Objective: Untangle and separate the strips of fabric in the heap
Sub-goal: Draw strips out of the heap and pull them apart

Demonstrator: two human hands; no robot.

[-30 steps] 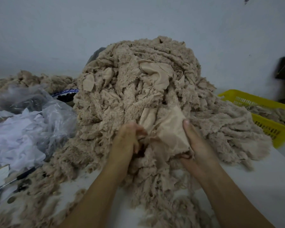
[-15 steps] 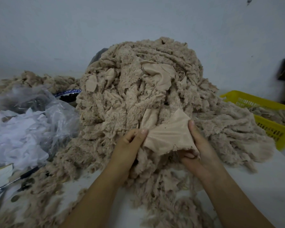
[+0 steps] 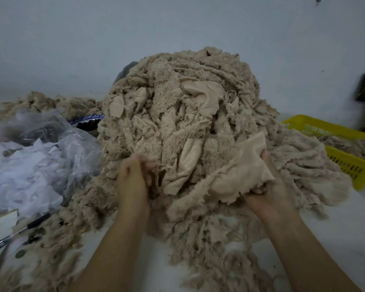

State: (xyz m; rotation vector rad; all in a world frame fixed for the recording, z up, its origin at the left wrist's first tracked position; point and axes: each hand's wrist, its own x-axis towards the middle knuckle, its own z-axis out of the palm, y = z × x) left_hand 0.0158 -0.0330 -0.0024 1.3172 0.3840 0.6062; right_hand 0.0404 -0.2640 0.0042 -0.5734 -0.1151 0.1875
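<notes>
A tall heap of tangled beige fleecy fabric strips (image 3: 177,106) fills the middle of the white table. My right hand (image 3: 268,186) grips a flat beige piece of fabric (image 3: 240,171) at the heap's lower right, its fingers curled round the piece's edge. My left hand (image 3: 133,178) digs into the heap's front left, its blurred fingers curled in the fleecy strips. Loose strips trail down the table between my forearms.
A yellow plastic basket (image 3: 346,157) with more beige strips stands at the right. A clear plastic bag of white scraps (image 3: 30,165) lies at the left, with a pen (image 3: 19,230) near it. More beige fabric (image 3: 51,102) lies at the back left.
My right hand has pulled the flat beige piece to the right and away from my left hand. My left hand let go of that piece and pushed into the heap further left.
</notes>
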